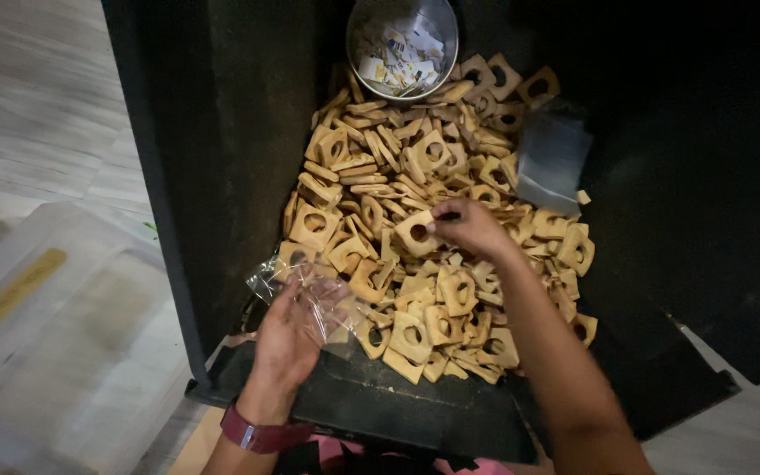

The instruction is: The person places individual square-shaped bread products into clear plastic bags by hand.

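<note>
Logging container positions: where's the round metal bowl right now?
In the head view, the round metal bowl sits at top centre, at the far end of the pile of tan wooden pieces, beyond both hands, filled with small paper slips.

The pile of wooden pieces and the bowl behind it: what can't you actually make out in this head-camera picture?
- Metal bowl, head view: its top is cut off by the frame edge; the small slips inside are too tiny to identify.
- Clear plastic bag: motion blur hides whether anything is inside; the left hand covers part of it.
- Wooden pieces lower in the pile: buried by others, uncountable.
- Right hand: its fingertips' grip is hidden.
</note>
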